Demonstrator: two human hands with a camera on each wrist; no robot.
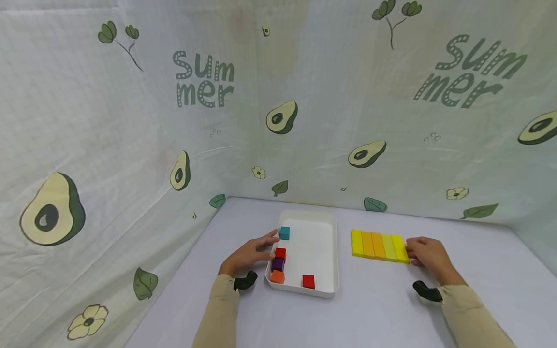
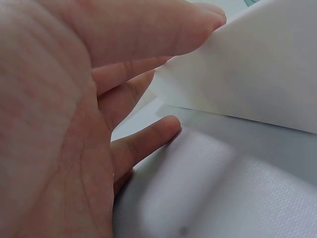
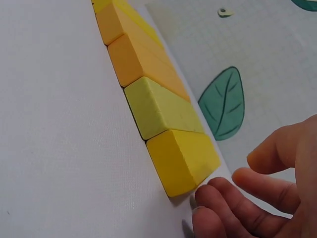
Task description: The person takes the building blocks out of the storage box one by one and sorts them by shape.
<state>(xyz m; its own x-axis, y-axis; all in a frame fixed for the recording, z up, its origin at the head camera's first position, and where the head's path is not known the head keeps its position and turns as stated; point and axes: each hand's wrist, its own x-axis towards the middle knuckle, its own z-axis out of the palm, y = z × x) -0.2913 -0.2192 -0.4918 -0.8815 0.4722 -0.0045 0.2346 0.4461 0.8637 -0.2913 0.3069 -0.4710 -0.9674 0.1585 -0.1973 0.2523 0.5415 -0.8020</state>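
Background: pale cloth (image 1: 322,72) printed with avocados, leaves and the word "summer", hanging behind and to the left of a whitish surface (image 1: 348,309).

Left of centre on the surface: white tray (image 1: 311,246), shallow, long sides running away from the person. Contents: teal cube (image 1: 285,233) toward the far left; along the left wall, nearer, a red cube (image 1: 280,253), purple cube (image 1: 277,264) and orange cube (image 1: 277,277) in line; second red cube (image 1: 308,281) by the near wall.

Left hand (image 1: 250,253) at the tray's left side. Grip spread, thumb tip against the wall at the rim, other fingers extended outside it.

Right of the tray, well apart from it: row of blocks (image 1: 378,245), five side by side, flat. Order from left: yellow, orange, orange, yellow-green, yellow.

Right hand (image 1: 431,258) at the row's right end. Grip loosely bent, gap between thumb and fingers, nothing held. Fingertips just beside the end yellow block (image 3: 190,158); contact cannot be told.
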